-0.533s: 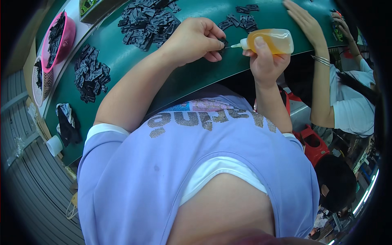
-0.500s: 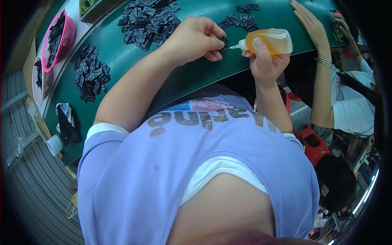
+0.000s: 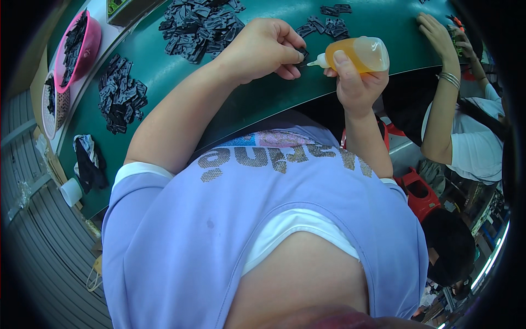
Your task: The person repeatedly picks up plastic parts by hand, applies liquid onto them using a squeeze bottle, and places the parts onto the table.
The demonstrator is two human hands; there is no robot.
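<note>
The small black plastic part (image 3: 302, 55) is pinched between the thumb and fingertips of the left hand (image 3: 263, 48), just above the near edge of the green table surface (image 3: 257, 96). The white nozzle of the translucent soft plastic squeeze bottle of orange liquid (image 3: 356, 55) touches or nearly touches the part; the exact contact cannot be told. The bottle lies roughly level, nozzle toward the part, and the right hand (image 3: 355, 82) is wrapped closed around its body from below, with the thumb pressed on its side. The two hands are close together, one to each side of the part.

On the table beyond the part lies a small cluster of black plastic pieces (image 3: 327, 23). A large heap of black plastic pieces (image 3: 200, 24) lies beyond the left hand, and a second heap (image 3: 120, 100) lies well to the left of the part. A round pink plastic basin (image 3: 78, 46) holding black pieces stands at the far left of the table. To the right of the bottle, another person's forearm with a metal bangle (image 3: 450, 79) reaches onto the table
</note>
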